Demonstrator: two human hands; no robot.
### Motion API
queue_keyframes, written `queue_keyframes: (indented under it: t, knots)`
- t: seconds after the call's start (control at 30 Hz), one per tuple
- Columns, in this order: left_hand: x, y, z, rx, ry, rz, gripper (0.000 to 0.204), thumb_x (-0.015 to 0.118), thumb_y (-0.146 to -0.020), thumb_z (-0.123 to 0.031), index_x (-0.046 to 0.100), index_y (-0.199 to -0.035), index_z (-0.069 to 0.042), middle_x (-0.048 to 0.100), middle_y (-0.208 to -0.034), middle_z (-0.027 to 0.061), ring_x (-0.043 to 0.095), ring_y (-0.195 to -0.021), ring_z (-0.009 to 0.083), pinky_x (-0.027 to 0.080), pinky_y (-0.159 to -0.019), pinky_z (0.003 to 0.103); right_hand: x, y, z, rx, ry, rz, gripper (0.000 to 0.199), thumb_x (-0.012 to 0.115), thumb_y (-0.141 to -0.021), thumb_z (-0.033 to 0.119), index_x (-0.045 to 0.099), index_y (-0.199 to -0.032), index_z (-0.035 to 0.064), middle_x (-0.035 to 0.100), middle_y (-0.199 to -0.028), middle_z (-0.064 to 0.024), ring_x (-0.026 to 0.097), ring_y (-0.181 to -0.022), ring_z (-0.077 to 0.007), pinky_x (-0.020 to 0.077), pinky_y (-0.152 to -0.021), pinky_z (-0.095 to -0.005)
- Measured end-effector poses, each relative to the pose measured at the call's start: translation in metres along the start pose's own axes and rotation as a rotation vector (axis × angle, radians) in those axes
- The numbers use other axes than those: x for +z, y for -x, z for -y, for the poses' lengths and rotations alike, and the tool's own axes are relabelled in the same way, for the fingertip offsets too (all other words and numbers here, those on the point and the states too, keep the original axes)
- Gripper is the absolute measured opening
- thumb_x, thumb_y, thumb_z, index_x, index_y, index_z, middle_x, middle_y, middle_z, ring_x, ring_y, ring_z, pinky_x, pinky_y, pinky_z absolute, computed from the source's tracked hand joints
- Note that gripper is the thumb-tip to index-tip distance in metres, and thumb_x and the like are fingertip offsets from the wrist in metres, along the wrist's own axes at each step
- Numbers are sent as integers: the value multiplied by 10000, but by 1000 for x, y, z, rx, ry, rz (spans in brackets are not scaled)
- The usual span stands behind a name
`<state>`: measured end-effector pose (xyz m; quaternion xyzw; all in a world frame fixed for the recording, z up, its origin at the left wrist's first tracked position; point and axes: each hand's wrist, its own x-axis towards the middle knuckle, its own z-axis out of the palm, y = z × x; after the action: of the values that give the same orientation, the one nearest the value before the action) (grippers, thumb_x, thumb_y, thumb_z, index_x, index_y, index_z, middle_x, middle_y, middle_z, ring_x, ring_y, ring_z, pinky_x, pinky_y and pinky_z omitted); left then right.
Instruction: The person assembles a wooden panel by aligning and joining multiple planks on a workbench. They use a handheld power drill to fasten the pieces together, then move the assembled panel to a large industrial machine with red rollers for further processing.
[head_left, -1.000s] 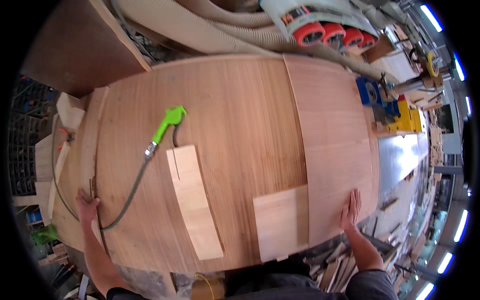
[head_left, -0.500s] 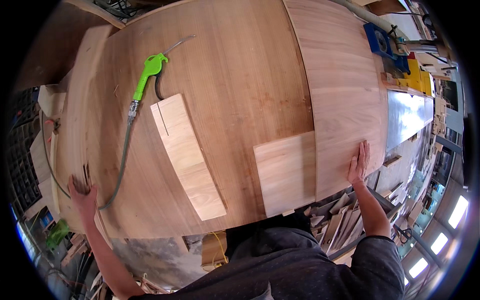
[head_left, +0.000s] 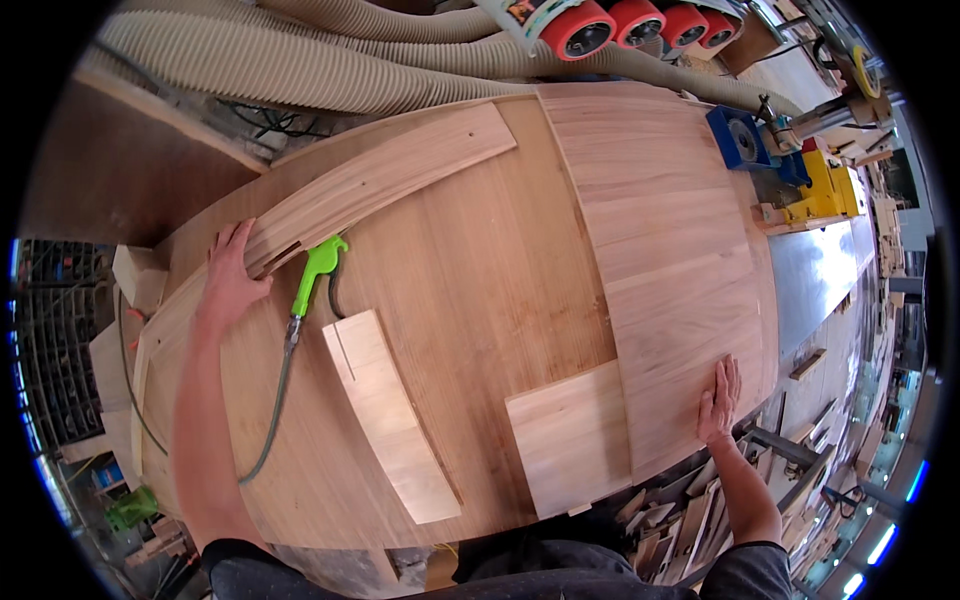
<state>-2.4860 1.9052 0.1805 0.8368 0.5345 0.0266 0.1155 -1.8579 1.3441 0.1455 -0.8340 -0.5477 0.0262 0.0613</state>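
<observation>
My left hand [head_left: 232, 275] lies flat, fingers spread, on the near end of a long narrow wooden board [head_left: 385, 178] at the far left of the large wooden table top [head_left: 480, 300]. My right hand [head_left: 718, 398] rests flat with fingers apart on the near right corner of a wide pale wooden panel [head_left: 665, 250]. Just right of my left hand lies a green air blow gun [head_left: 316, 270] with its grey-green hose [head_left: 270, 410] trailing toward me. Between my arms lie a narrow pale board [head_left: 388, 415] and a squarish offcut [head_left: 568, 438].
Thick beige ribbed dust hoses [head_left: 300, 60] run along the far side, with red feed rollers [head_left: 610, 22] behind. A blue and yellow machine fence [head_left: 800, 170] and a grey metal machine table [head_left: 820, 280] stand to the right. Wood scraps [head_left: 700, 540] pile below the near right edge.
My left hand has moved from the near left table edge up to the long board's end. The view has tilted up, showing hoses and rollers again. My right hand stays on the panel.
</observation>
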Motion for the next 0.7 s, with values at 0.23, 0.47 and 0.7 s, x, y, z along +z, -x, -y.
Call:
queue_keyframes:
  t: [0.23,0.47,0.7]
  knots:
    - [13,-72,-36,142,93,166,969,844,-676,-115,427,-1549,-73,474,-1505,161,464,-1379,358,382,-1185,405,-2,-2,3,1,-1,-13,662,518,-930,205,394,-1557,33,313,-1646,-243,261,-1528,-462,164,-1250,-571]
    - [33,-102,-68,175,145,215,950,837,-710,-81,430,-1568,-123,427,-1564,166,431,-1437,332,369,-1198,390,-2,-3,1,7,-6,-4,631,495,-982,285,406,-1544,11,314,-1639,-263,268,-1519,-482,170,-1244,-575]
    - [60,-130,-113,304,236,143,891,858,-719,-167,484,-1526,-114,464,-1542,157,437,-1417,348,360,-1200,416,0,-1,-2,-9,-9,-6,626,473,-1005,320,407,-1535,-7,314,-1635,-271,274,-1511,-494,177,-1236,-585]
